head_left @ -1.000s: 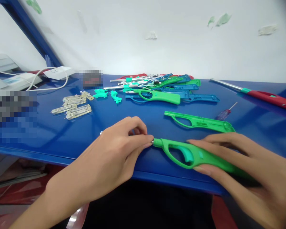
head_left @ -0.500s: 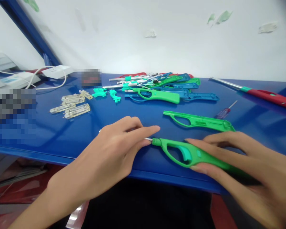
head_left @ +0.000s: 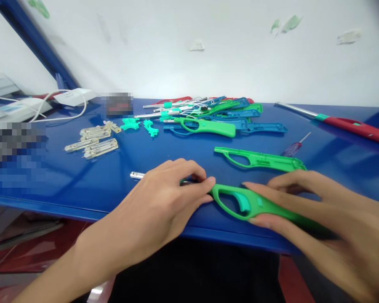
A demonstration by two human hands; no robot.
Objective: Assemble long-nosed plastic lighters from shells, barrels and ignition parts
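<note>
"What changed with your hands?"

"My left hand [head_left: 164,198] has slid a bit to the right. Half a second ago its pointing finger was up, with some metal showing by the thumb. Now that finger and thumb are pinched on the front end of the green lighter [head_left: 271,207]. More of the shiny metal tube [head_left: 137,175] pokes out past the other side of my hand. My right hand [head_left: 337,219] has its fingers and thumb around the fat handle, same as before."

"Where is the lighter? Is there room?"

"It's by the front edge of the blue surface [head_left: 66,176]. I can't tell if it touches the top. The front edge is just below it, so that side is tight. The bare room is to the left, along the front edge."

"What else is around?"

"A big messy pile [head_left: 222,108] of lighter parts sits by the back edge. A red lighter [head_left: 356,126] starts at the back edge and runs off to the right. A green half shell [head_left: 262,160] lies just behind my lighter, in the way of going back. Clear pieces [head_left: 101,148] lie toward the left edge, and a little screwdriver [head_left: 293,148] is just behind the shell. The teal bits [head_left: 151,129] are near the pile."
</note>
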